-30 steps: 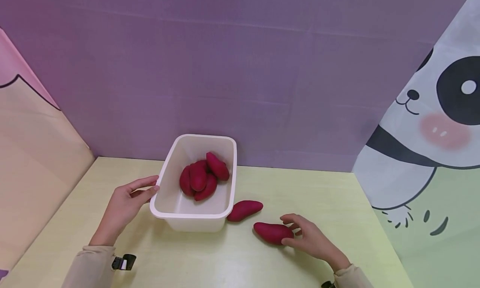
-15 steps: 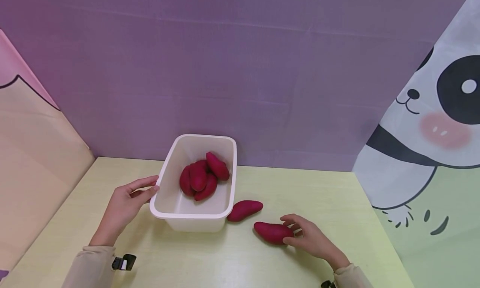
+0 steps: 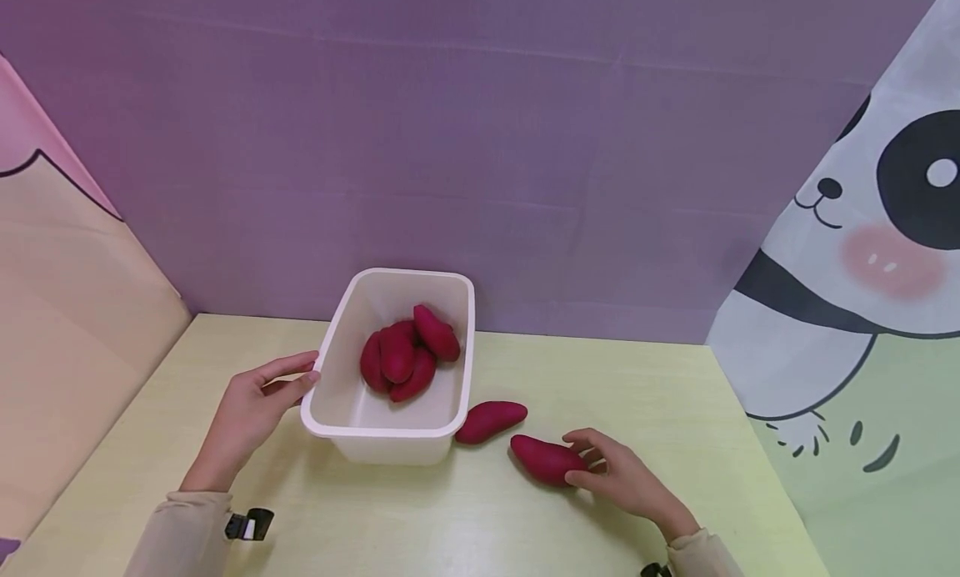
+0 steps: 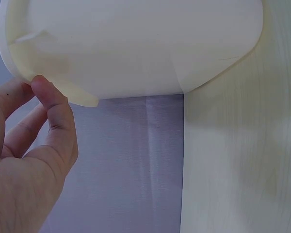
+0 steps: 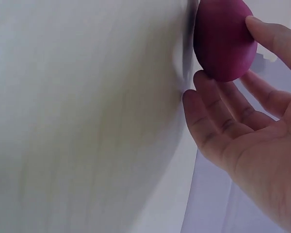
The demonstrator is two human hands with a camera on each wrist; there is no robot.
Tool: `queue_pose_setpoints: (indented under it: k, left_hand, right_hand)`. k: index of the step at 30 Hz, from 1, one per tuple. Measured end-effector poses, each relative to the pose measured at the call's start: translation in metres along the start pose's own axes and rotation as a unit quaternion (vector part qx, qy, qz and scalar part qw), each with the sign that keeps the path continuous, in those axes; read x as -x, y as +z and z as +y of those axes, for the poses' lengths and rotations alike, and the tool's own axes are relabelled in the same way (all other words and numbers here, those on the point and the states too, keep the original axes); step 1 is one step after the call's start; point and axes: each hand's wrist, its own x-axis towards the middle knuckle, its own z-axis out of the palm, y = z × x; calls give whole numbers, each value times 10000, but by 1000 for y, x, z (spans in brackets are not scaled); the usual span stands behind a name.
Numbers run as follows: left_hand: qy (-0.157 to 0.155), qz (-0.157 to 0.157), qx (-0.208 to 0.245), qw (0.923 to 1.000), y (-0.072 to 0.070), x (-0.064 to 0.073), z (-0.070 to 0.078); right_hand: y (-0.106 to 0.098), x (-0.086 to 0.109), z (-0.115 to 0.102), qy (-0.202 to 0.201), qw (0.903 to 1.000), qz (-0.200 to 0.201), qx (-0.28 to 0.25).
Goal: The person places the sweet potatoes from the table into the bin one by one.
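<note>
On the table's left half, a white plastic bin (image 3: 386,433) stands with several dark red sweet potatoes (image 3: 397,356) heaped inside. My left hand (image 3: 251,410) pinches the bin's left rim between thumb and fingertips. In the left wrist view those fingertips meet at the rim, and the bin's pale side wall (image 4: 136,58) fills the top. To the right of the bin, my right hand (image 3: 622,477) holds one sweet potato (image 3: 543,459) by its right end. The right wrist view shows the thumb on one side of that sweet potato (image 5: 225,43) and fingers on the other.
A loose sweet potato (image 3: 491,421) lies beside the bin's right front corner, between it and my right hand. A purple cloth wall (image 3: 525,185) rises along the back edge of the pale wooden table (image 3: 360,519). A panda-print cloth (image 3: 825,310) borders the right side.
The left end of the sweet potato in my right hand has lifted slightly and swung a little toward the back. My left hand and the bin stay in place.
</note>
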Motion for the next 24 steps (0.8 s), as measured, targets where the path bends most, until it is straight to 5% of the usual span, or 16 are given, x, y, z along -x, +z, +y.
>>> queue_pose_setpoints:
  k: [11,24]
  left_hand:
    - [-6,-16,22,10000,0,-1,-1]
    - [34,-19,-42,10000,0,-2,-1]
  right_hand:
    - [-12,-12,-19,-195,9971,738,60]
    - [-50,-57,-86,-655,9922,951,469]
